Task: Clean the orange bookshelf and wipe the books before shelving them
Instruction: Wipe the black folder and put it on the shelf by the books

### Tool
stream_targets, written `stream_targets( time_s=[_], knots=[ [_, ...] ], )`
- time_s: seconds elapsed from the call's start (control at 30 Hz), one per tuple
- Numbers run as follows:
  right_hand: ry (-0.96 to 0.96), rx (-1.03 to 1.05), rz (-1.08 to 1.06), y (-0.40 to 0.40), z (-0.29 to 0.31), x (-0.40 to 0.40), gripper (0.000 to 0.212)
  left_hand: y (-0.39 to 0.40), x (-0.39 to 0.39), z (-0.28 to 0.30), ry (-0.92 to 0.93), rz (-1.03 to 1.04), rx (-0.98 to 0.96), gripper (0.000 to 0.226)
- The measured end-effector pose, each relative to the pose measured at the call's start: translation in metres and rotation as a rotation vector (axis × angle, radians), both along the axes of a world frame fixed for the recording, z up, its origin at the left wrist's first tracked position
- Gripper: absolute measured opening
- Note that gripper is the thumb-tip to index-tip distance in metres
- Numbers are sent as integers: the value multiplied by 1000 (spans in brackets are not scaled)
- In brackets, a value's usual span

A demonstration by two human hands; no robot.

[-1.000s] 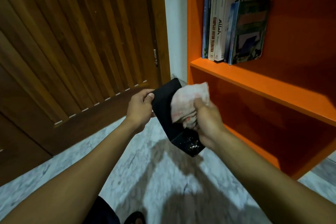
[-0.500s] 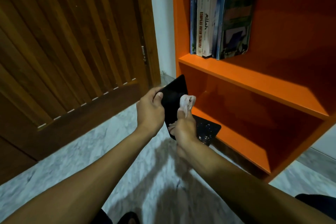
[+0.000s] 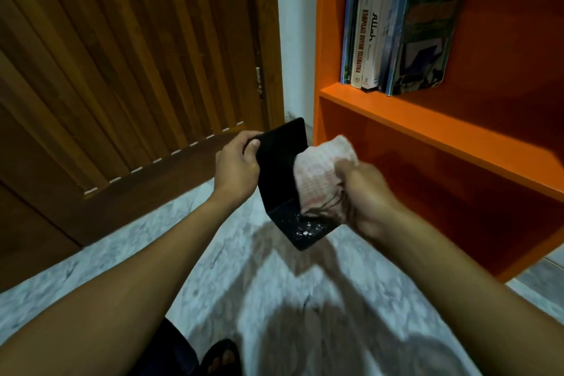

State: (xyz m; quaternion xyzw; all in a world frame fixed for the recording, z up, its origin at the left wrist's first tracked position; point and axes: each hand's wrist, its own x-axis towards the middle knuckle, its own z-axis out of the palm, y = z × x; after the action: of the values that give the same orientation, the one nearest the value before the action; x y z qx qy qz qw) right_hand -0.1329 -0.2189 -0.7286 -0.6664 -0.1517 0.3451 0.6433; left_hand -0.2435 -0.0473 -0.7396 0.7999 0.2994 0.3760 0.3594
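Note:
My left hand (image 3: 236, 166) grips the left edge of a black book (image 3: 279, 168), held upright over the floor with its lower end tilted toward me. My right hand (image 3: 364, 195) clutches a bunched pink-and-white cloth (image 3: 320, 175) and presses it against the book's cover. White specks show on the book's lower corner. The orange bookshelf (image 3: 427, 131) stands to the right. Several books (image 3: 396, 30) stand upright on its upper shelf at the left end. The compartment below them holds nothing that I can see.
A brown slatted wooden door (image 3: 122, 70) fills the left side, with a strip of white wall (image 3: 294, 24) between it and the shelf. Pale marble floor (image 3: 244, 284) lies below. A dark sandal on my foot (image 3: 221, 356) shows at the bottom edge.
My right hand moved the cloth from a low spot on the book up and to the right over its cover. The view shifted slightly.

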Motion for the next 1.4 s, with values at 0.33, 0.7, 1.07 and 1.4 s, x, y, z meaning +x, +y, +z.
stream_targets(
  time_s=[0.33, 0.7, 1.07, 1.4],
  knots=[
    [-1015, -907, 225, 0, -70, 20, 50, -25, 14, -1, -94, -64, -77, 21],
    [-1100, -870, 341, 2, -109, -22, 62, -34, 16, -8, -24, -27, -28, 23],
    [-1167, -726, 525, -1, -121, -47, 58, -34, 16, -8, -33, -40, -48, 22],
    [-910, -216, 727, -12, -110, -69, 32, -30, 18, -5, -89, 36, -73, 22]
  ],
)
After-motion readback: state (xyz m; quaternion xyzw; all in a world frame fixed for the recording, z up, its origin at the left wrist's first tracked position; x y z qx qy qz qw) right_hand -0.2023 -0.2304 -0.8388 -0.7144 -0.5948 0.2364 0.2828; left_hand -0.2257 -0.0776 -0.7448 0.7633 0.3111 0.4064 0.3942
